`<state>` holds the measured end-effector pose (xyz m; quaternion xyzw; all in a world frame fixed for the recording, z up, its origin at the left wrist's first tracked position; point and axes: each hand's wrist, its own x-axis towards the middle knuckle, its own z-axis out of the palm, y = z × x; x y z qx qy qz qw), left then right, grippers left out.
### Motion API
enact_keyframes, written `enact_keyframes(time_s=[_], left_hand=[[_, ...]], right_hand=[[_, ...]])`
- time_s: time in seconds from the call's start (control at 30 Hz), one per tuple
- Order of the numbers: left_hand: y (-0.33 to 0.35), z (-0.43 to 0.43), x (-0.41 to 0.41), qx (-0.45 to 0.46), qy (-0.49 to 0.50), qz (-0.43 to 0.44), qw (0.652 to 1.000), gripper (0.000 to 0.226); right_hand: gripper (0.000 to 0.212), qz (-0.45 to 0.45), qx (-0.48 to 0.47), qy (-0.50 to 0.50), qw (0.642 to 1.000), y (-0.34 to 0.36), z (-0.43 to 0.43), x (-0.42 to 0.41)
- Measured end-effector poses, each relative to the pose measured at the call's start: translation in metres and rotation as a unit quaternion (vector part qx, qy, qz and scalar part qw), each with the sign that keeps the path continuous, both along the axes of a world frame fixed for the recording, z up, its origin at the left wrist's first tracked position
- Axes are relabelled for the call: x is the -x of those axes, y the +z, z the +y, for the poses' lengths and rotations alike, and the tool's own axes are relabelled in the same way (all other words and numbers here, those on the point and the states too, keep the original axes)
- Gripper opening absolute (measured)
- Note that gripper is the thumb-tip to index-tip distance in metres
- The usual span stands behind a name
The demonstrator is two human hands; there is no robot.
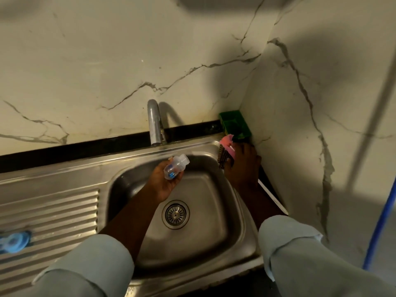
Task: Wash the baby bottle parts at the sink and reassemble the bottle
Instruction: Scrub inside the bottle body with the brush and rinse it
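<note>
My left hand (164,182) holds the clear baby bottle body (176,167), with blue print on it, over the steel sink basin (233,202); its open neck points up and right toward the tap. My right hand (242,166) is at the sink's far right corner, on a bottle brush (225,156) with dark bristles, a pink sponge tip and a long white handle (272,195) that runs back along the rim. A blue bottle part (14,242) lies on the ribbed drainboard at the far left.
The chrome tap (154,123) stands behind the basin, with no water visible. A green holder (234,125) sits in the corner by the marble walls. The drain strainer (175,214) is in the basin floor. A blue pole (381,224) leans at the right.
</note>
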<state>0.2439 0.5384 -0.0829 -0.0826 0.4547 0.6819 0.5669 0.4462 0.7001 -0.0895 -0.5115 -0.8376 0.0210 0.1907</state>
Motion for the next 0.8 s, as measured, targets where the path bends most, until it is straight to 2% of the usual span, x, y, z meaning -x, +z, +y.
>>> enact_keyframes(time_s=[0.1, 0.23, 0.33, 0.47, 0.53, 0.6, 0.67, 0.73, 0.8], left_hand=[[-0.002, -0.007, 0.007, 0.001, 0.020, -0.002, 1.000, 0.037], [-0.001, -0.019, 0.019, 0.004, 0.053, 0.005, 0.999, 0.048], [-0.001, -0.028, 0.032, 0.022, 0.071, 0.007, 0.997, 0.053], [-0.003, -0.042, 0.047, 0.033, 0.092, -0.008, 0.995, 0.054], [-0.005, -0.050, 0.054, 0.036, 0.106, -0.015, 0.994, 0.054], [-0.006, -0.056, 0.059, 0.036, 0.114, -0.012, 0.993, 0.054], [-0.007, -0.061, 0.063, 0.037, 0.113, -0.008, 0.993, 0.052], [-0.006, -0.063, 0.065, 0.032, 0.109, -0.004, 0.993, 0.045], [-0.005, -0.064, 0.068, 0.025, 0.109, -0.003, 0.994, 0.037]], right_hand=[[0.054, 0.017, -0.018, 0.061, 0.998, -0.004, -0.006, 0.011], [0.037, 0.038, 0.011, 0.218, 0.975, -0.021, -0.014, 0.041], [0.027, 0.138, 0.082, 0.260, 0.952, -0.023, -0.027, 0.073], [0.012, 0.241, 0.231, 0.243, 0.911, -0.009, -0.048, 0.126], [0.011, 0.304, 0.377, 0.155, 0.861, 0.009, -0.056, 0.155], [0.020, 0.341, 0.511, 0.065, 0.787, 0.024, -0.056, 0.179], [0.038, 0.329, 0.581, 0.055, 0.742, 0.031, -0.050, 0.194], [0.044, 0.314, 0.607, 0.075, 0.726, 0.025, -0.044, 0.204], [0.039, 0.311, 0.594, 0.088, 0.736, 0.017, -0.039, 0.212]])
